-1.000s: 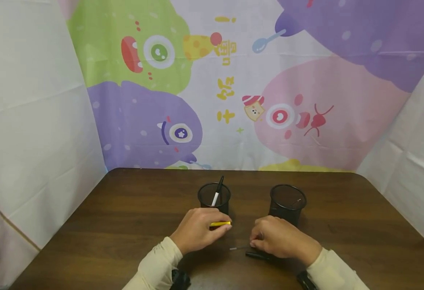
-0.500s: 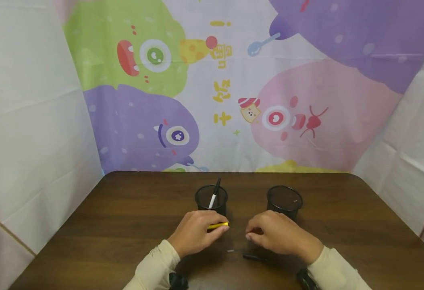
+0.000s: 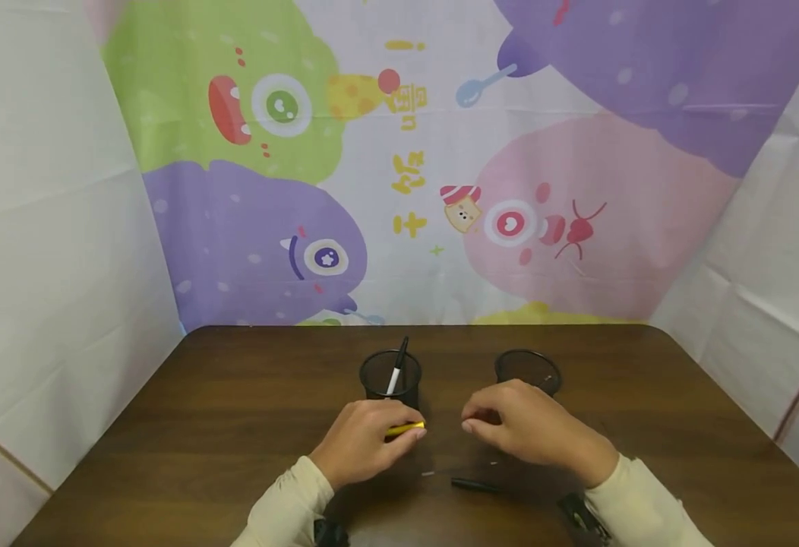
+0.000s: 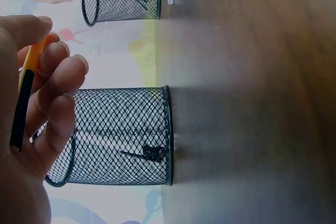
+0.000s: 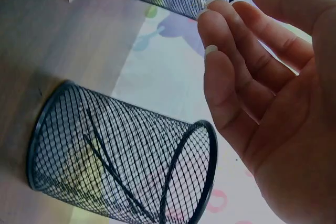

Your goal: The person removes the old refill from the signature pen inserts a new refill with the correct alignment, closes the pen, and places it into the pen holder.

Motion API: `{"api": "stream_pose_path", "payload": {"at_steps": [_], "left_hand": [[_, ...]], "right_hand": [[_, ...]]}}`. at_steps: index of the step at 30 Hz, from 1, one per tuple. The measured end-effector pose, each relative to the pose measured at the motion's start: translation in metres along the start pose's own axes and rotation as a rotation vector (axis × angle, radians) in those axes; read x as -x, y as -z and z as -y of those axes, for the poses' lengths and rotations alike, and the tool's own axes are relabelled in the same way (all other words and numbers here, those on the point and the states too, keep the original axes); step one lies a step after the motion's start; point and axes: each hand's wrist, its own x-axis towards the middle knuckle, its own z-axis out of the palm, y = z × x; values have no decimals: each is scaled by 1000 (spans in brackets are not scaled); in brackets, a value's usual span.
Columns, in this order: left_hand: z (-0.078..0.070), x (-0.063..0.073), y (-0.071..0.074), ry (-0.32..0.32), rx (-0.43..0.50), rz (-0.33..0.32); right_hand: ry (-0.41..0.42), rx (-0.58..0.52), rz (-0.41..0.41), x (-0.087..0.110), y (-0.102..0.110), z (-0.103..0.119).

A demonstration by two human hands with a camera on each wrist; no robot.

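The head view looks down and forward over the brown wooden table [image 3: 187,425] to the cartoon-printed cloth backdrop [image 3: 399,281] in the upper frame, while the close, sideways-turned wrist views look past the left hand [image 4: 50,100] at frame left and the right hand [image 5: 275,87] at frame right, sharing two black cylindrical wire-mesh cups [image 4: 118,124].

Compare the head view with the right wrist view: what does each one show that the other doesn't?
Only the head view: the left hand pinching the yellow stick, and the pale sleeves.

Only the right wrist view: the palm side of the right hand, and dark thin rods through the mesh of the right cup.

Both: right hand, right cup and left cup.
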Motion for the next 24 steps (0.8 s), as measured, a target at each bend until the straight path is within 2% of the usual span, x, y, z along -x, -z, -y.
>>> {"api": "stream_pose_path", "payload": {"at_steps": [8,18,24], "left_hand": [[-2,0,-3,9,-14,15],[-5,0,-6,-10,-11,13],[-4,-2,-4,-19,-16,11]], "right_hand": [[-32,38,-75,0,12,-7],[-150,70,-118,2,36,-21],[-189,97,-154,7,49,-32]]}}
